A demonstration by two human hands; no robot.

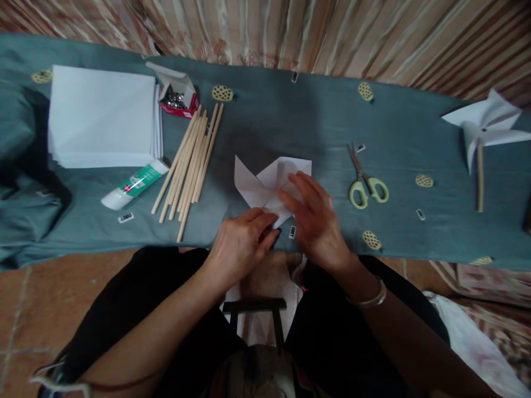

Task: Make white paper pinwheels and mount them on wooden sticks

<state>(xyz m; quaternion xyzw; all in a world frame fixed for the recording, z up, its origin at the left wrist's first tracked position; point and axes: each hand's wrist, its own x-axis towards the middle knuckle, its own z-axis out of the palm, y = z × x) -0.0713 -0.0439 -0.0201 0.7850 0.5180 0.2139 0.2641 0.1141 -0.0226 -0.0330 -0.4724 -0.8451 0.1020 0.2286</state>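
A white paper pinwheel (251, 188), cut and partly folded, lies in front of me near the table's front edge. At its lower edge my left hand (238, 243) is closed, with the thumb and fingers pinching a paper corner. My right hand (315, 221) is over the right side of the paper, slightly blurred, its fingers stretched out and touching or just above the sheet. The fingers hide part of the paper's middle and right side. To the right of that hand lie scissors (363, 182) with light green handles, blades partly apart.
Several wooden sticks (191, 160) lie left of the paper, beside a glue tube (135, 185). Behind them are a stack of white paper (102, 116) and an open red box of metal pins (178, 105). A finished pinwheel (481, 130) on a stick lies far right.
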